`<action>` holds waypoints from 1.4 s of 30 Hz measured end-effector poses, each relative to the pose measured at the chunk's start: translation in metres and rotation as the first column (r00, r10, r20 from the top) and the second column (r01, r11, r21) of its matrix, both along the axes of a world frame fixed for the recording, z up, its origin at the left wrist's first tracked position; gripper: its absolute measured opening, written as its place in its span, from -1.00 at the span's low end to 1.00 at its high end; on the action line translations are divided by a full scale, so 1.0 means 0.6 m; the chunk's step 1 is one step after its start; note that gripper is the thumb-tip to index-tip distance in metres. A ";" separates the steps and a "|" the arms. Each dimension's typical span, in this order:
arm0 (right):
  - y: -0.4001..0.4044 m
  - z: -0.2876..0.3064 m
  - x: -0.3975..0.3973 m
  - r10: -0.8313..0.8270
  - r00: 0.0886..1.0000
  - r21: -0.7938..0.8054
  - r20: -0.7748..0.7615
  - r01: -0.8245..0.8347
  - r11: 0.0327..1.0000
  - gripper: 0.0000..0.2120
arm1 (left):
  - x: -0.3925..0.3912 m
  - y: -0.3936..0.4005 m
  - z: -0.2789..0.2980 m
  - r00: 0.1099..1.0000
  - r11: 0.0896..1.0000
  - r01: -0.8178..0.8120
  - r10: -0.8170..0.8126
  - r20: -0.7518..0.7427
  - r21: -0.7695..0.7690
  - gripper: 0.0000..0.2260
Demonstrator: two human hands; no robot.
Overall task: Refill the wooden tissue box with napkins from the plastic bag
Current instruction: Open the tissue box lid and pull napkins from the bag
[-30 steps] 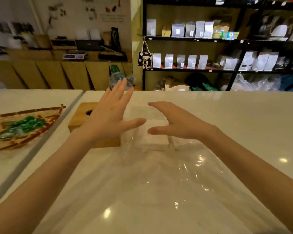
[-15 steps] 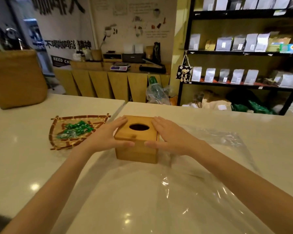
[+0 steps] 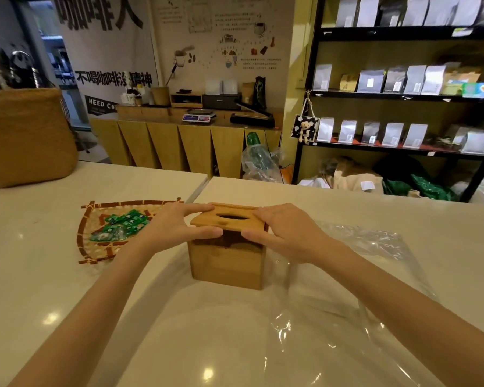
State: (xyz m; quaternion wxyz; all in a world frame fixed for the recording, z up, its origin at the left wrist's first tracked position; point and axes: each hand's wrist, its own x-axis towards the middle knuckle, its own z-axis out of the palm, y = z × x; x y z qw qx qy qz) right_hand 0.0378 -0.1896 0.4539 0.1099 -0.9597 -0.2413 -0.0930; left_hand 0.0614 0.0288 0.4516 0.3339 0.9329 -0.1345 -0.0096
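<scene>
The wooden tissue box (image 3: pixel 226 262) stands on the white counter (image 3: pixel 403 219), straight ahead of me. Its lid (image 3: pixel 229 220), with an oval slot, is raised off the box at the near edge, and a dark gap shows under it. My left hand (image 3: pixel 176 227) grips the lid's left side, thumb on the near edge. My right hand (image 3: pixel 282 233) grips the right side the same way. The clear plastic bag (image 3: pixel 361 289) lies flat to the right of and in front of the box. I cannot make out any napkins inside the bag or the box.
A woven bamboo tray (image 3: pixel 95 233) with green wrapped sweets lies left of the box, across a seam between two counters. A large woven basket (image 3: pixel 25 135) stands at the far left. Shelves of pouches (image 3: pixel 403 107) are behind the counter.
My hands left the bag area and closed on the box. The lid, flat half a second ago, is now lifted at its near edge. My view swung left.
</scene>
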 end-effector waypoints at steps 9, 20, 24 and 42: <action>0.013 0.008 0.058 -0.134 0.990 0.570 -0.042 0.134 0.810 -0.38 | 0.040 -0.054 0.022 0.982 0.924 -0.164 0.187 0.035 -0.346 -0.59; 0.004 -0.023 0.063 -0.087 0.942 0.659 -0.325 0.292 0.693 -0.65 | 0.051 -0.071 0.014 0.967 0.936 -0.231 0.250 0.041 -0.266 -0.58; -0.039 -0.030 0.030 -0.366 0.867 0.399 -0.339 0.485 0.778 -0.52 | -0.010 -0.106 0.032 0.787 0.949 -0.312 0.281 0.549 -0.039 -0.50; -0.180 -0.122 -0.086 -0.381 0.877 -0.154 -0.294 0.350 0.924 -0.28 | -0.172 -0.278 -0.086 0.388 0.459 0.785 -0.888 0.247 0.416 -0.65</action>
